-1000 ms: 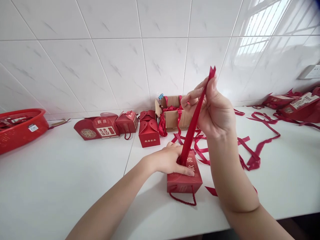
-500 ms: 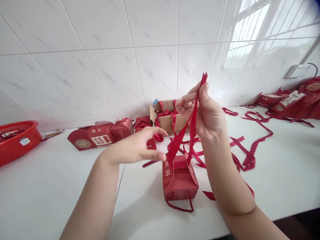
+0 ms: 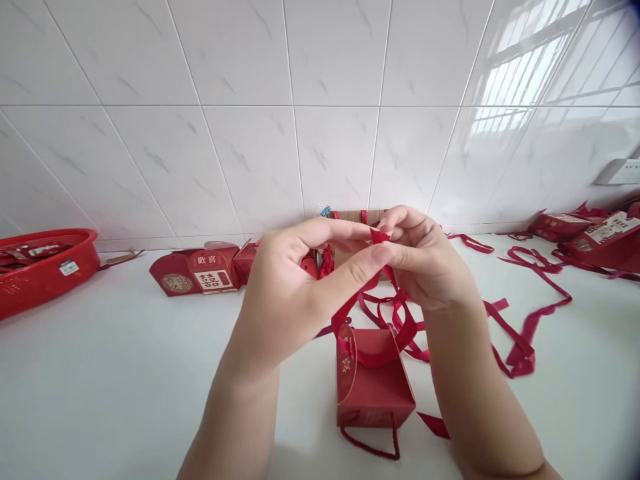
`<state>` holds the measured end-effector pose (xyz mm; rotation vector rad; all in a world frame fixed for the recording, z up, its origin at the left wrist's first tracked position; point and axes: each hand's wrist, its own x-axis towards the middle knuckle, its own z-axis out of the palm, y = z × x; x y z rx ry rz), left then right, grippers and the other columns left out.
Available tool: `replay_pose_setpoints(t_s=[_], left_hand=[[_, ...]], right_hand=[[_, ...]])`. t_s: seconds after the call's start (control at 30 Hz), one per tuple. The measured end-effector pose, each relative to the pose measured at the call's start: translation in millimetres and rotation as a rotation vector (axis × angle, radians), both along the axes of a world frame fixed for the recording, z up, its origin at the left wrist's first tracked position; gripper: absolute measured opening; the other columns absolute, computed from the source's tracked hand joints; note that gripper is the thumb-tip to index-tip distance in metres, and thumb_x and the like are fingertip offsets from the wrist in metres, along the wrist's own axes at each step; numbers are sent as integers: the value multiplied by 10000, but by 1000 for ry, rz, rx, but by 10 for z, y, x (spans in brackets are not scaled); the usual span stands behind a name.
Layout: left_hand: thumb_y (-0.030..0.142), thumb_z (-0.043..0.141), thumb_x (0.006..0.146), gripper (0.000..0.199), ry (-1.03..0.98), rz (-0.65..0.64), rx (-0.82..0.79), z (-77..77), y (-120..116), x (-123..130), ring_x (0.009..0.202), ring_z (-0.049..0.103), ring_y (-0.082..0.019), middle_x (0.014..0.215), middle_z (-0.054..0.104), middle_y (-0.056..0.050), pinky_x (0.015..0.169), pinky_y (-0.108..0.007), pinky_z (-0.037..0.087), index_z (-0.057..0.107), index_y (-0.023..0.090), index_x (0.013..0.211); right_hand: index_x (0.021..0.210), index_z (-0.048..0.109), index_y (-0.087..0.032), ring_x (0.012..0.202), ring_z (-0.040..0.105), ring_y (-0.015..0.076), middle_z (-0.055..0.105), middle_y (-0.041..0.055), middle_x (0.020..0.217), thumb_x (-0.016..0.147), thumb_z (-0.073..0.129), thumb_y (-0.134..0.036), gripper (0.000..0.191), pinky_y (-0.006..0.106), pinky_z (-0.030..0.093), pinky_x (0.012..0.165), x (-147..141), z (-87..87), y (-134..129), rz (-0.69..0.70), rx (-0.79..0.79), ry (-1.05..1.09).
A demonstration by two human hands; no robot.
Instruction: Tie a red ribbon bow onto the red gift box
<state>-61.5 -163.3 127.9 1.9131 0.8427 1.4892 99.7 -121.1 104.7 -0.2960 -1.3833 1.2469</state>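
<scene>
A small red box (image 3: 377, 383) with a rope handle (image 3: 370, 448) at its near side stands on the white table. Red ribbon (image 3: 380, 236) passes through its top and rises on both sides to my fingers. My left hand (image 3: 320, 280) pinches the ribbon between thumb and fingers above the box. Close against it, my right hand (image 3: 427, 257) also pinches the ribbon, its other fingers curled. The fingertips of both hands meet at the ribbon's end and partly cover it.
Red boxes (image 3: 195, 270) line the wall side at left, beside a red plastic basket (image 3: 50, 267). Behind my hands is a cardboard box (image 3: 345, 257). Loose ribbons (image 3: 525, 347) lie on the white table (image 3: 125, 380) at right, near more red packages (image 3: 600, 233).
My left hand has moved right and up and now pinches the ribbon. My right hand has come lower, bringing the ribbon ends down. The view has shifted slightly.
</scene>
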Motion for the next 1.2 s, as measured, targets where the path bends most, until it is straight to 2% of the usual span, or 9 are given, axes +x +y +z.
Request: replay_pose_setpoints(t_s=[0.13, 0.23, 0.3, 0.5, 0.6, 0.7, 0.9, 1.07, 1.2], left_hand=[[333, 749, 762, 111, 21, 53, 16, 5, -18, -27, 790, 671, -212, 802, 734, -18, 668, -334, 555, 760, 266, 850], [315, 717, 793, 57, 24, 40, 56, 7, -9, -47, 721, 656, -187, 745, 720, -3, 637, -332, 546, 755, 274, 781], [302, 701, 805, 89, 24, 36, 69, 9, 0, -56, 689, 646, -173, 711, 709, 6, 635, -329, 546, 745, 272, 734], [269, 715, 787, 113, -92, 152, 130, -3, 1, -22, 540, 597, -129, 567, 637, 35, 513, -285, 508, 718, 248, 676], [245, 728, 775, 97, -212, 271, 191, -6, -13, -1, 600, 635, -135, 631, 669, 37, 548, -287, 521, 722, 250, 678], [240, 743, 764, 95, -227, 323, 231, 2, -32, -4, 683, 665, -154, 696, 698, 37, 629, -311, 555, 717, 261, 676], [217, 753, 748, 74, -235, 348, 238, 17, -85, -23, 681, 669, -154, 664, 688, 34, 666, -303, 571, 718, 239, 687], [229, 761, 737, 66, -226, 273, 142, 30, -76, -67, 630, 660, -144, 649, 695, 31, 642, -281, 572, 724, 231, 682], [288, 771, 728, 78, -205, 248, 107, 41, -59, -98, 643, 666, -166, 659, 702, 16, 627, -297, 572, 726, 236, 693]], right_hand=[[707, 640, -233, 592, 602, 89, 611, -57, 622, 662, 830, -200, 198, 237, 540, 594, 8, 24, -67, -104, 23, -44], [709, 636, -228, 608, 624, 112, 638, -42, 641, 633, 849, -217, 226, 261, 557, 594, 7, 28, -98, -170, 44, -73], [715, 643, -227, 611, 631, 118, 650, -37, 648, 617, 858, -210, 237, 265, 561, 592, 0, 22, -105, -186, 60, -80], [744, 694, -235, 636, 654, 122, 682, -29, 677, 660, 833, -212, 164, 275, 570, 636, -33, -2, -105, -180, 68, -76], [805, 734, -238, 724, 684, 143, 726, -2, 783, 722, 792, -243, 101, 292, 582, 685, -30, 0, -130, -136, 48, -134], [839, 752, -234, 727, 690, 143, 739, 8, 801, 767, 757, -249, 74, 276, 584, 665, -24, 7, -167, -61, 0, -222], [796, 769, -240, 746, 701, 159, 748, 12, 788, 803, 723, -251, 48, 300, 592, 705, -21, 34, -221, -90, 22, -227], [799, 780, -248, 816, 709, 178, 757, 15, 818, 778, 744, -233, 44, 315, 590, 777, 0, 51, -248, -212, 39, -214], [793, 775, -234, 773, 703, 174, 751, 19, 790, 782, 742, -266, 47, 309, 586, 730, 1, 48, -263, -190, 31, -229]])
